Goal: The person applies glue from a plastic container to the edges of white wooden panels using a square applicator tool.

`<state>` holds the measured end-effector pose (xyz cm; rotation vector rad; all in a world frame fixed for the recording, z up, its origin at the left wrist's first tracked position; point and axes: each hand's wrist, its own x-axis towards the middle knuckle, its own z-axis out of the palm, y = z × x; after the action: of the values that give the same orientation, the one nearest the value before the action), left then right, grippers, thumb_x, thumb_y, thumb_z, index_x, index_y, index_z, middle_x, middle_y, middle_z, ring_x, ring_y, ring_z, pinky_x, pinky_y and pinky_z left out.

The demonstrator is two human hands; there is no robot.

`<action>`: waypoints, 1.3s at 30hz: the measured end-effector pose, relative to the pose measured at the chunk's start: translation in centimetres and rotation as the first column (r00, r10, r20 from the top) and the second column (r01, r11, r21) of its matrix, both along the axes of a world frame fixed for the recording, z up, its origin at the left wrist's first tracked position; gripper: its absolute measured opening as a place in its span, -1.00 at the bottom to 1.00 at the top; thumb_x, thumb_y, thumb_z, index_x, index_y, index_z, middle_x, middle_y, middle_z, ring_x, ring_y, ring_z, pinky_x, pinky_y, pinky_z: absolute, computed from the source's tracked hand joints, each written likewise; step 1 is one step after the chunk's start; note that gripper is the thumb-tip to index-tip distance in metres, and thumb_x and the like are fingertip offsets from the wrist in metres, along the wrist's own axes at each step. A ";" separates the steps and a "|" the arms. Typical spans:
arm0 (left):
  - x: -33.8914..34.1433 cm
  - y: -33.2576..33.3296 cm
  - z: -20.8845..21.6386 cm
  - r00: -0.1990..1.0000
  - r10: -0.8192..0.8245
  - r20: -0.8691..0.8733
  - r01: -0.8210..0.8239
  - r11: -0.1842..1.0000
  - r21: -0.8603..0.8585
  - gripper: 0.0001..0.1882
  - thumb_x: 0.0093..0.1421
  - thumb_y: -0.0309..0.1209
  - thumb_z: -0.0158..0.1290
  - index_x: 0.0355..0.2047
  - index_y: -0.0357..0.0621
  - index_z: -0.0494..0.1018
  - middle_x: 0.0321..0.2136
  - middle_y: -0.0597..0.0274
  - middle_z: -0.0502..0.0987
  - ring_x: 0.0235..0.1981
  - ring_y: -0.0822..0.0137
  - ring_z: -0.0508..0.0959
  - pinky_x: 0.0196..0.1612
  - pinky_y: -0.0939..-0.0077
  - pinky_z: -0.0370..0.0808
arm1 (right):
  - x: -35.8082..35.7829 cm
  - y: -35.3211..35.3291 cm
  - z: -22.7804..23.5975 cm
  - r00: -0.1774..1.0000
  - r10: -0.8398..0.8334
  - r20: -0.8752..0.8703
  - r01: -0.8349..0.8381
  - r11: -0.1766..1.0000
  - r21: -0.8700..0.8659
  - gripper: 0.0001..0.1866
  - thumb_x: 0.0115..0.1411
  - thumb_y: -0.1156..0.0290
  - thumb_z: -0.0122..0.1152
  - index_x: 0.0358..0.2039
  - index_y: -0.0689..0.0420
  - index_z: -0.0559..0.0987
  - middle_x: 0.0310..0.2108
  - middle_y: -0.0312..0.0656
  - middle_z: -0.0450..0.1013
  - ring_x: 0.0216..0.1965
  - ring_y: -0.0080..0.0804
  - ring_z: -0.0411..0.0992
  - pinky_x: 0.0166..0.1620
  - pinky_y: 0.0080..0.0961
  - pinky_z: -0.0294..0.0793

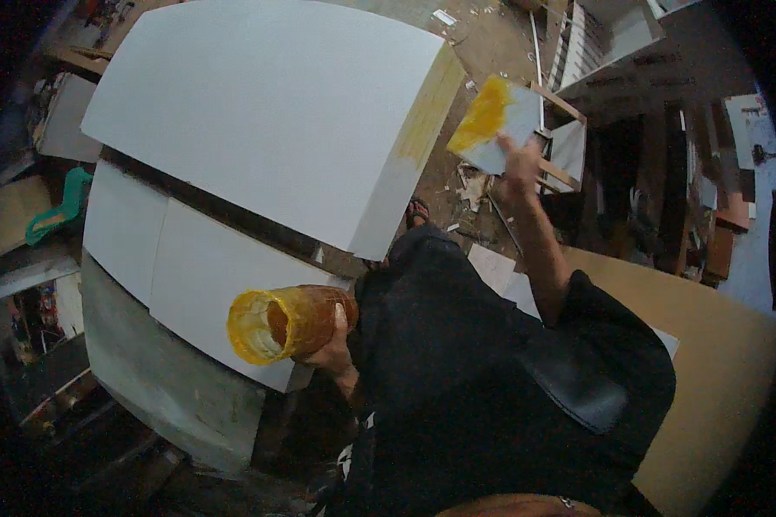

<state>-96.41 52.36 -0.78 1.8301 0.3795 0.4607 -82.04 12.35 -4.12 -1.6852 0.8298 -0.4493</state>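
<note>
My left hand is wrapped round an orange-brown plastic jar, tilted with its mouth to the left. Thick yellow glue-like stuff coats its rim, and the inside looks pale and smeared. Out to the right, my right hand grips a flat white sheet piece by its near edge; yellow paste covers its far left part. Just left of that piece stands a stack of white panels, its right side edge streaked with yellow. The sheet piece appears slightly apart from this edge.
More white panels lie nearer on the left, beside a grey-green board. A green plastic chair stands at far left. Scraps litter the floor near my sandalled foot. A tan board lies right; a wooden frame stands beyond.
</note>
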 end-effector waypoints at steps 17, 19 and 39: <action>-0.1 0.2 0.9 0.998 -0.035 -0.043 0.033 0.999 -0.030 -0.17 -0.15 -0.45 0.37 0.13 -0.32 0.22 0.06 0.00 0.38 0.06 0.10 0.43 0.15 0.19 0.39 | -4.0 9.3 -9.9 0.989 0.140 0.047 -0.148 0.942 0.303 -0.75 0.08 0.47 0.16 -0.23 0.31 0.54 -0.33 -0.13 0.57 -0.34 -0.37 0.53 -0.22 -0.44 0.47; 0.4 -0.2 0.9 1.000 -0.006 0.029 0.008 0.997 -0.071 -0.24 -0.16 -0.48 0.40 0.07 -0.31 0.32 0.03 0.00 0.43 0.01 0.11 0.47 0.13 0.16 0.42 | -4.1 9.5 -9.5 0.991 0.115 0.071 -0.131 0.944 0.303 -0.75 0.07 0.47 0.17 -0.23 0.31 0.55 -0.32 -0.11 0.57 -0.33 -0.35 0.54 -0.21 -0.44 0.47; 0.4 1.2 -0.3 0.992 -0.120 -0.038 0.121 0.992 0.046 -0.09 -0.16 -0.48 0.37 0.18 -0.36 0.14 0.10 -0.03 0.34 0.10 0.12 0.40 0.16 0.19 0.38 | -4.8 10.3 -4.2 0.954 0.287 -0.085 -0.283 0.958 0.055 -0.71 0.07 0.41 0.09 -0.22 0.33 0.52 -0.34 -0.05 0.54 -0.35 -0.25 0.51 -0.23 -0.33 0.46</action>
<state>-96.02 53.59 -1.13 1.8983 0.2819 0.3574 -86.84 22.66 -8.29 -1.7632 0.6427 -0.1557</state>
